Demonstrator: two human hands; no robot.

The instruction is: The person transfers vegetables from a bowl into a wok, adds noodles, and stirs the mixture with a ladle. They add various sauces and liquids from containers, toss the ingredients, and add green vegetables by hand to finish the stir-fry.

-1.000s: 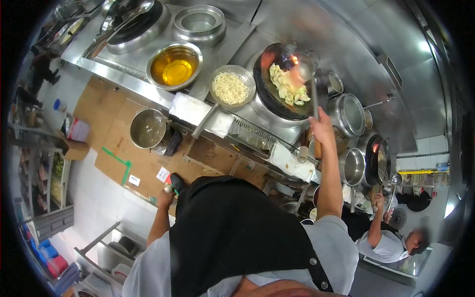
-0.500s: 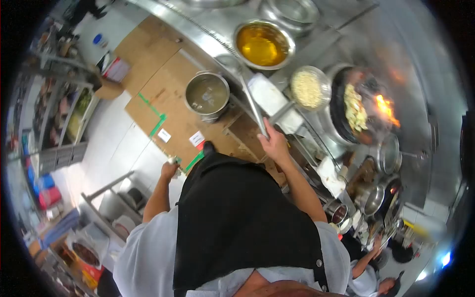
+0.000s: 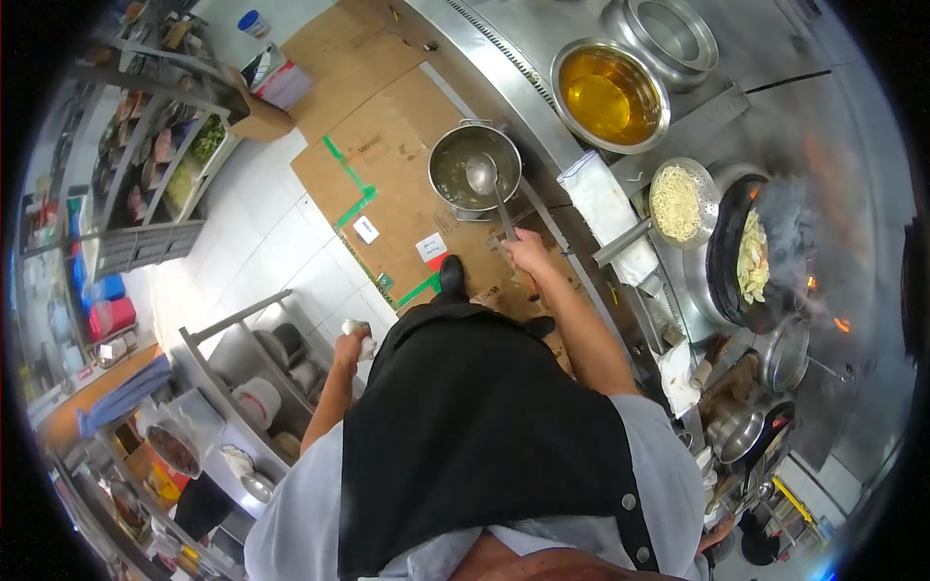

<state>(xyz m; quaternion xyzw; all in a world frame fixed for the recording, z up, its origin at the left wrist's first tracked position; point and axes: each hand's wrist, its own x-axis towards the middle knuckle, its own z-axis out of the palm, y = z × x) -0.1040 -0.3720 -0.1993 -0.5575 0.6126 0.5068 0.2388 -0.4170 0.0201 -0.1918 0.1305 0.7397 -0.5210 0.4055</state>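
Note:
My right hand (image 3: 526,250) is closed around the handle of a long steel ladle (image 3: 506,215). The ladle's bowl dips into a two-handled metal pot (image 3: 442,194) of cloudy liquid, just ahead of me. Out to the other side, my left hand (image 3: 351,346) grips a bunched white cloth (image 3: 360,331). Right of the pot, a black wok (image 3: 722,254) holds pale chopped food (image 3: 753,257), with smoke and small flames at its far side. A strainer of noodles (image 3: 676,201) rests by the wok, its handle pointing back toward me.
A steel bowl of golden oil (image 3: 607,102) stands on the steel counter (image 3: 504,48). Folded white towels (image 3: 605,208) lie along its edge. Cardboard (image 3: 373,126) covers the floor. Shelves with food trays (image 3: 160,155) and a metal rack (image 3: 232,329) line the left. Another person's hand (image 3: 717,533) shows lower right.
My right hand has swung the ladle from the counter edge to the pot, and its bowl is now inside. The view has turned, shifting the scene rightward. Flames at the wok have shrunk.

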